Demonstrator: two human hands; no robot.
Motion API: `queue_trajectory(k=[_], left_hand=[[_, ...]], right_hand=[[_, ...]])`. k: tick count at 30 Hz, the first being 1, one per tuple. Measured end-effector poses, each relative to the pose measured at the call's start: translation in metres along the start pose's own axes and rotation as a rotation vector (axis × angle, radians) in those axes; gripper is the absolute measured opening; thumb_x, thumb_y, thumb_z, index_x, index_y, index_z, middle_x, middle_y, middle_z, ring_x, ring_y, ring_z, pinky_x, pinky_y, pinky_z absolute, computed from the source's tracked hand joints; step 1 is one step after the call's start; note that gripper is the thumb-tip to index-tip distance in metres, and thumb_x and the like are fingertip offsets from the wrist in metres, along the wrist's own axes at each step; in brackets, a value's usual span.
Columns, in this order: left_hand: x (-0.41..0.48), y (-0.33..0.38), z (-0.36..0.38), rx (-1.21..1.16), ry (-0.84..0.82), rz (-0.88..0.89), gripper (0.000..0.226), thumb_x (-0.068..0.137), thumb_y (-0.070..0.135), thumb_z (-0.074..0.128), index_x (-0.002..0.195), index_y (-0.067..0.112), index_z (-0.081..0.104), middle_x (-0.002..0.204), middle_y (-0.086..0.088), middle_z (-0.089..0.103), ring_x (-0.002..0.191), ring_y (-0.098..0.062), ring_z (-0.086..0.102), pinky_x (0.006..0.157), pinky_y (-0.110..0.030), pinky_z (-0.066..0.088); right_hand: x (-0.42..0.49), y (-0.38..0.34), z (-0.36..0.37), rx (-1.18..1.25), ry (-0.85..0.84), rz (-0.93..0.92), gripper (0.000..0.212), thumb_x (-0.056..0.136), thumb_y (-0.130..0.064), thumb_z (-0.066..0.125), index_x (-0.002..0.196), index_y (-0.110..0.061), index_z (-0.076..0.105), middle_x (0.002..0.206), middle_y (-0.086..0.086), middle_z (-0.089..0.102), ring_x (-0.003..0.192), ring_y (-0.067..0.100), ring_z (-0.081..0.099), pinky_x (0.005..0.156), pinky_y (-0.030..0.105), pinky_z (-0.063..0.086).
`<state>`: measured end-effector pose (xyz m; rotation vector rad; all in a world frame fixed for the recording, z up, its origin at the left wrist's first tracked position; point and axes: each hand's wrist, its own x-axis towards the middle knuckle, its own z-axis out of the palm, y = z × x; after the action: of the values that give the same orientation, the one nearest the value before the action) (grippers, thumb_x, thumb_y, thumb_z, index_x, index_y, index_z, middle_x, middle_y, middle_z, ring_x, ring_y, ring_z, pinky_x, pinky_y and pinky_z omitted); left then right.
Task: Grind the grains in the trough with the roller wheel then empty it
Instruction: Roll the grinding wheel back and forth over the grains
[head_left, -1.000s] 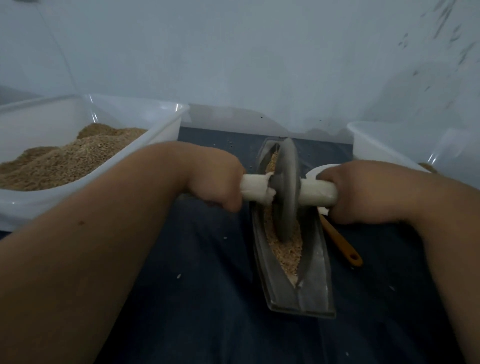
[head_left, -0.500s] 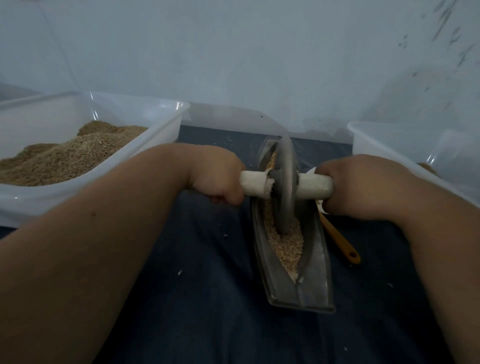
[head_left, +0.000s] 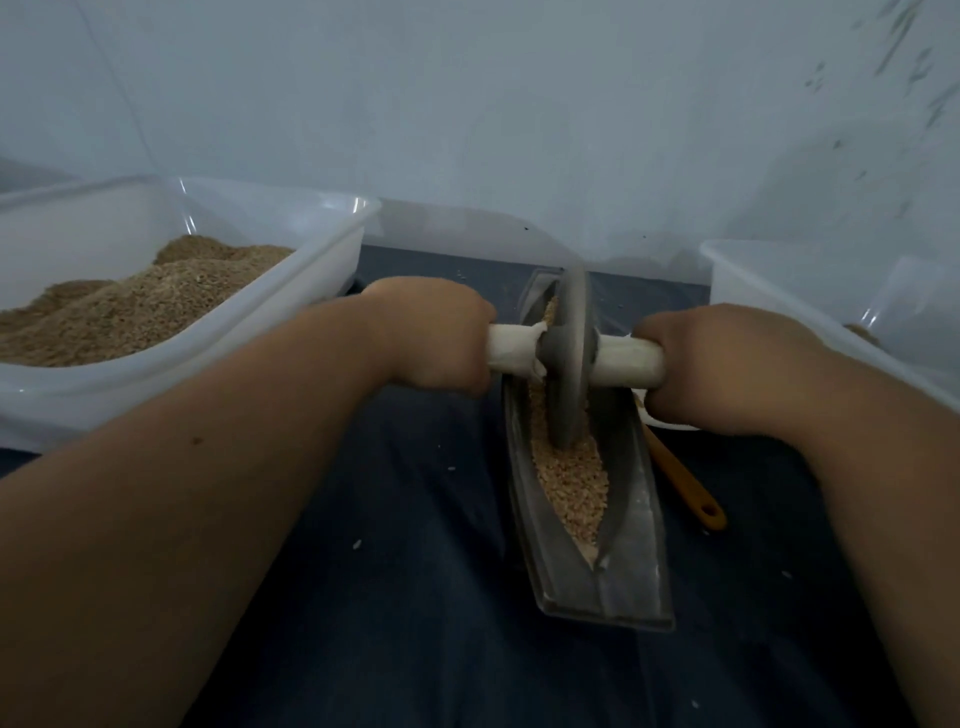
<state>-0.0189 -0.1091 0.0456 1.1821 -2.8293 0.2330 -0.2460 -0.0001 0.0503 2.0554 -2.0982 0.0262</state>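
our left hand (head_left: 436, 338) and right hand (head_left: 711, 364) each grip one end of the white axle (head_left: 626, 358) of the roller wheel (head_left: 569, 358), fingers curled round it, knuckles up. the grey disc stands upright in the trough (head_left: 636, 525), about mid-length, its lower edge sunk in the grains (head_left: 571, 478). the grains fill the groove on both sides of the disc, thinning to a point at the near end. the trough lies lengthwise away from us on a dark cloth (head_left: 405, 582), with a few stray grains scattered round it. left of it stands a clear bin (head_left: 332, 270) heaped with brown grain; right of it, a second clear bin (head_left: 753, 280), contents mostly hidden. an orange spoon handle (head_left: 685, 488) lies just beside the trough's right wall.
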Motion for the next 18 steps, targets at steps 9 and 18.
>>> queue_trajectory(k=[9,18], left_hand=[[-0.013,-0.002,-0.010,-0.336,-0.457,0.013,0.027,0.069,0.033,0.067,0.079,0.008,0.070,0.052,0.000,0.065,0.041,-0.007,0.055,0.039,-0.013,0.040],[-0.001,-0.005,0.007,-0.049,0.174,-0.044,0.034,0.063,0.052,0.060,0.094,0.038,0.055,0.072,0.012,0.053,0.064,-0.008,0.047,0.056,-0.026,0.040]], right_hand=[[-0.022,-0.014,-0.027,0.065,-0.225,-0.072,0.026,0.070,-0.029,0.072,0.068,-0.039,0.048,0.070,-0.010,0.059,0.065,0.002,0.056,0.055,0.025,0.043],[0.004,0.000,0.009,-0.056,0.153,0.041,0.015,0.072,-0.035,0.065,0.082,-0.034,0.054,0.066,-0.011,0.051,0.057,0.004,0.044,0.049,0.024,0.035]])
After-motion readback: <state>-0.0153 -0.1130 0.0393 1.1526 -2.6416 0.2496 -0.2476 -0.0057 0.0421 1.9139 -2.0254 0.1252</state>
